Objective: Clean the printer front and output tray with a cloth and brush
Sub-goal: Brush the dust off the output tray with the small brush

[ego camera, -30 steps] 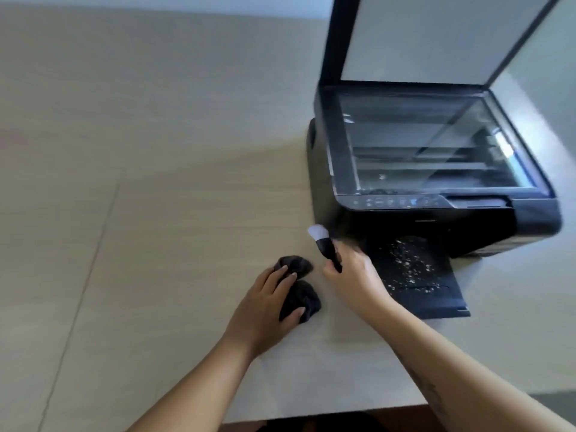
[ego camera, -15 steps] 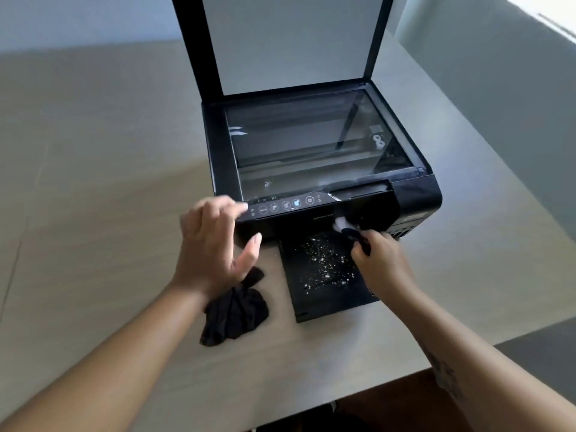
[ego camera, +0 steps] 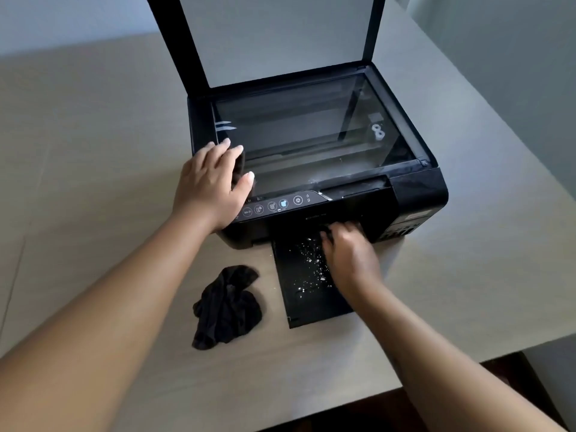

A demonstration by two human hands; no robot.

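My left hand [ego camera: 212,185] lies flat and open, steadying the printer [ego camera: 414,194]. My right hand [ego camera: 349,254], curled at the crumb-speckled output tray [ego camera: 299,307], hides its grip; the cloth [ego camera: 227,307] lies alongside.

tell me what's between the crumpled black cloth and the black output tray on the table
Only a narrow strip of bare beige table separates the crumpled black cloth from the black output tray, seen in the head view.

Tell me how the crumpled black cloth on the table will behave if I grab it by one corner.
The crumpled black cloth looks thin and floppy, lying in loose folds, so it would probably hang limp and unfold. It seems light, so lifting should take little effort. On the smooth beige table it may slide or bunch rather than push cleanly.
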